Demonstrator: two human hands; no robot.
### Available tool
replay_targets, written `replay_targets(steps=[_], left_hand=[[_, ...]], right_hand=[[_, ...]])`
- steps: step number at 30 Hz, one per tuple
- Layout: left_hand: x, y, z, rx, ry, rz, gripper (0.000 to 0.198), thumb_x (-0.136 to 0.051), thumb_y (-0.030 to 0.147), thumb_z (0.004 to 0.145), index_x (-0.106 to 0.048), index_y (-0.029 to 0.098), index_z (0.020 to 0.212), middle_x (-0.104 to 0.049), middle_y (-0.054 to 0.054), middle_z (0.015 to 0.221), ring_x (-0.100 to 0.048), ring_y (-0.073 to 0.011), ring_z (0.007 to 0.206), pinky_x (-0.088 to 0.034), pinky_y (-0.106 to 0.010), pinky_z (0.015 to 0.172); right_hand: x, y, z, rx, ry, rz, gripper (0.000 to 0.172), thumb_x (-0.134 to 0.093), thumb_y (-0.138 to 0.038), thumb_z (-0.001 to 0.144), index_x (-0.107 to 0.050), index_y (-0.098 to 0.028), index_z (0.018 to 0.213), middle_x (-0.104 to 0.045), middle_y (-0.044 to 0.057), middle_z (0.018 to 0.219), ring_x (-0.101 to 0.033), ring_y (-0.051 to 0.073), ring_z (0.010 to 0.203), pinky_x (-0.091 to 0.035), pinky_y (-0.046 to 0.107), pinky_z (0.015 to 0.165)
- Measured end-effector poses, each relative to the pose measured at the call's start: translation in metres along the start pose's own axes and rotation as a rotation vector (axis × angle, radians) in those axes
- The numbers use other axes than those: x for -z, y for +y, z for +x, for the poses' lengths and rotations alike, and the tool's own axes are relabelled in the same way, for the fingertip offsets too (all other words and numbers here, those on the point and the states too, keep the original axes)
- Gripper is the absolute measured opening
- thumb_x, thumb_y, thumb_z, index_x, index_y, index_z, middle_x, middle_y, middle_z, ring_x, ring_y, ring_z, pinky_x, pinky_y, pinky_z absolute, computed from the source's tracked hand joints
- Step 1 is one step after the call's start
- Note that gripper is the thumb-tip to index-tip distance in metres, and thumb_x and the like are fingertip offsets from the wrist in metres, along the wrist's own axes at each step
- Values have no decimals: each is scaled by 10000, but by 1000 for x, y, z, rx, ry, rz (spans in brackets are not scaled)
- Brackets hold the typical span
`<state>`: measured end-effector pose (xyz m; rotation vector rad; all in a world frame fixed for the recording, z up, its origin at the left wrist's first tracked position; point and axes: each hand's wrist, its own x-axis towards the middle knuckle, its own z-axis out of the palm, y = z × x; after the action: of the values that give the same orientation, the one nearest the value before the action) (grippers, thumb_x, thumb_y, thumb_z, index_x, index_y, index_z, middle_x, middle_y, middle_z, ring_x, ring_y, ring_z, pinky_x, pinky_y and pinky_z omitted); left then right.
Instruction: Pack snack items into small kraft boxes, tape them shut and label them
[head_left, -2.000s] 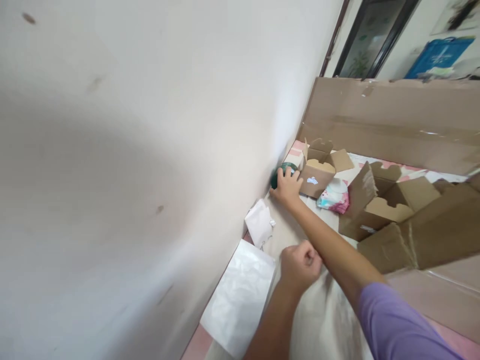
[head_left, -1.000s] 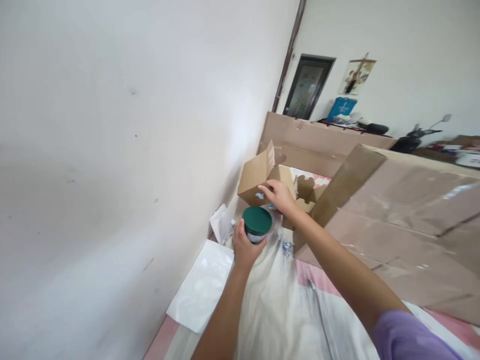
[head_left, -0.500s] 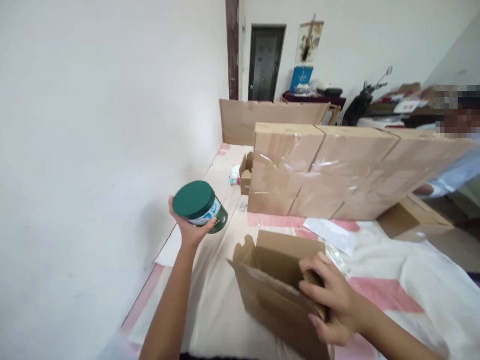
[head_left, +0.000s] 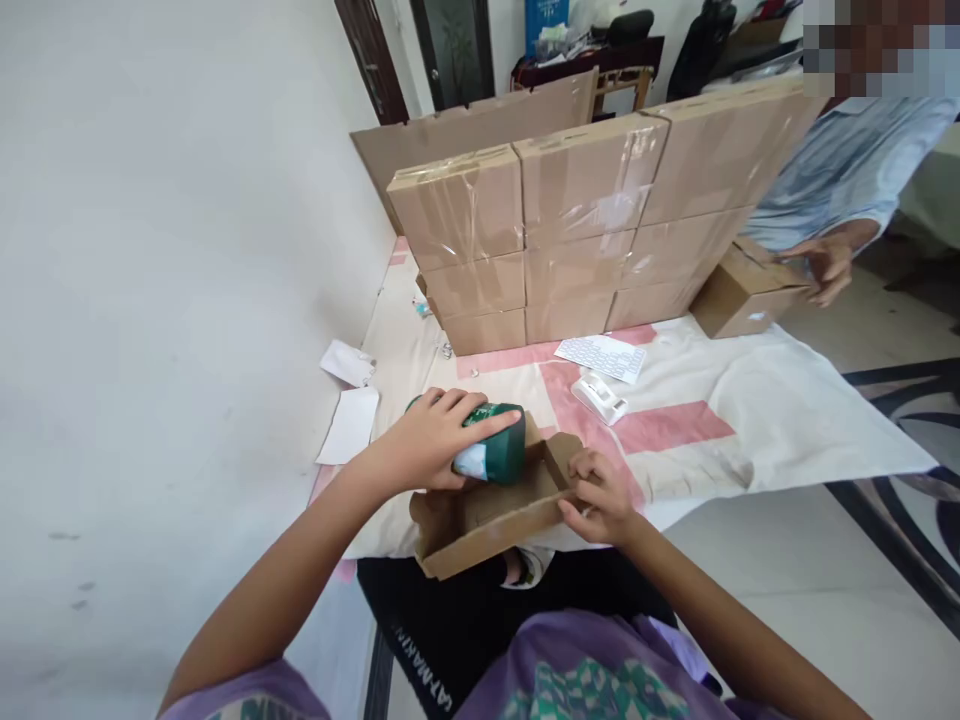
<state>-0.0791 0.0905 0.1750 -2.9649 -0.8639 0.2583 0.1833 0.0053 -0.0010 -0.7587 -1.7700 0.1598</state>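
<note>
My left hand [head_left: 427,440] is wrapped round a green jar [head_left: 495,452] with a white label, holding it tilted on its side over the mouth of a small open cardboard box [head_left: 480,520]. My right hand [head_left: 596,495] grips the right end of that box at its flap. The box sits at the near edge of the white and pink cloth [head_left: 690,420], just above my lap.
A wall of taped cardboard cartons [head_left: 570,220] stands across the cloth behind. A white tape dispenser [head_left: 600,395] and a printed sheet [head_left: 600,357] lie before it. White papers [head_left: 349,425] lie by the left wall. Another person's hand [head_left: 825,265] holds a small box [head_left: 742,290] at right.
My view dropped toward my lap. The left hand brought the green jar down from mid-air to the box opening. The right hand kept hold of the box, drawn closer to me.
</note>
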Motion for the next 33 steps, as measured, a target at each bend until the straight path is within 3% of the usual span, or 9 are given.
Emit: replay_targets(steps=[6, 11, 15, 18, 24, 28, 33], left_hand=[[-1, 41, 17, 133, -97, 41, 1062, -779, 438, 694, -249, 271, 1598, -583, -157, 1265, -600, -364, 1054, -479, -439, 861], [0, 48, 5, 239, -119, -80, 1155, -763, 531, 700, -144, 220, 1623, -628, -146, 1227, -659, -363, 1021, -517, -392, 766], [-6, 48, -3, 175, -196, -334, 1201, -782, 582, 659, -148, 247, 1622, -600, -146, 1393, -635, -371, 1189, -530, -395, 877], [-17, 53, -4, 149, -216, -484, 1159, -807, 562, 680, -178, 310, 1620, -538, -120, 1501, -584, -362, 1297, -524, -414, 956], [-29, 40, 1, 91, -166, -666, 1068, -802, 506, 769, -175, 358, 1621, -451, -67, 1593, -511, -301, 1404, -503, -387, 1055], [-32, 32, 8, 85, -193, -680, 1057, -814, 448, 774, -168, 413, 1609, -438, -27, 1604, -503, -281, 1413, -500, -385, 1073], [-59, 52, 20, 162, -203, -478, 1027, -818, 290, 759, -234, 440, 1591, -389, -76, 1624, -424, -333, 1456, -395, -527, 1164]], right_hand=[[-11, -8, -7, -105, 120, -102, 179, -712, -162, 792, -544, -210, 755, -403, 26, 868, -534, 199, 823, -541, 381, 688], [-10, -17, -18, -122, 114, -198, 55, -715, -211, 832, -660, -204, 830, -438, 41, 876, -539, 217, 843, -552, 414, 717], [-4, -31, -36, -96, 101, -159, 63, -690, -214, 857, -697, -220, 920, -491, 77, 985, -561, 274, 992, -555, 490, 809], [2, -42, -45, -85, 99, -134, 27, -667, -223, 877, -675, -231, 902, -510, 72, 928, -545, 305, 1055, -547, 546, 842], [6, -40, -35, -82, 79, -98, 18, -636, -218, 907, -653, -212, 904, -525, 56, 822, -525, 261, 925, -533, 539, 817], [0, -34, -29, -56, 67, -81, 38, -631, -228, 912, -644, -200, 891, -533, 52, 800, -500, 240, 879, -526, 495, 770], [-16, -42, -36, -3, 64, -66, 29, -642, -167, 858, -651, -178, 883, -558, 52, 809, -500, 209, 803, -507, 470, 766]])
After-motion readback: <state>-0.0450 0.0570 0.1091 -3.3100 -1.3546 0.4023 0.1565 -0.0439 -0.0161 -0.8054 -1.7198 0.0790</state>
